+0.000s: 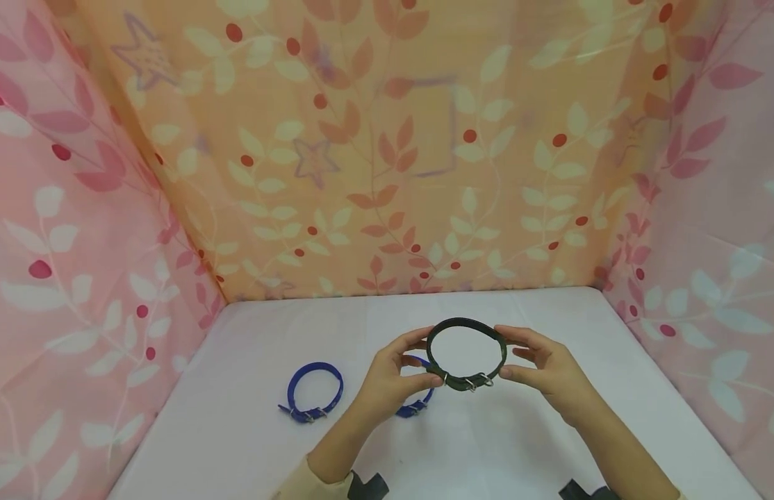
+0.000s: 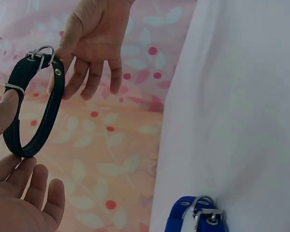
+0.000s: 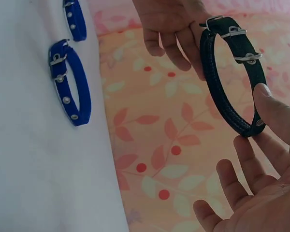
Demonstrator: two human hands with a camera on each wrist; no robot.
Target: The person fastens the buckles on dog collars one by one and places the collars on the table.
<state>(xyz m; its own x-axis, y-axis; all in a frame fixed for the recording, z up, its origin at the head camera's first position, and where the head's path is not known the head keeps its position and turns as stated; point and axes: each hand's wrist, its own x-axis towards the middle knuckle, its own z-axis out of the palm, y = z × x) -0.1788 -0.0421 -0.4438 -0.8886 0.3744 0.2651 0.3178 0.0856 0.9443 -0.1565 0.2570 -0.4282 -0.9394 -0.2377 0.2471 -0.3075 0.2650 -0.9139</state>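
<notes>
Both hands hold up a buckled dark green, nearly black collar above the table, its loop round and its metal buckle and ring toward the person. The left hand pinches its left side between thumb and fingers. On the opposite side the right hand grips it the same way. The right wrist view shows the collar's metal fittings and eyelets close up. One blue collar lies buckled on the table to the left. A second blue collar is partly hidden behind the left hand.
A white-covered table lies beneath the hands. Behind it rises an orange leaf-patterned cloth, with pink patterned cloth on the left and more pink cloth on the right.
</notes>
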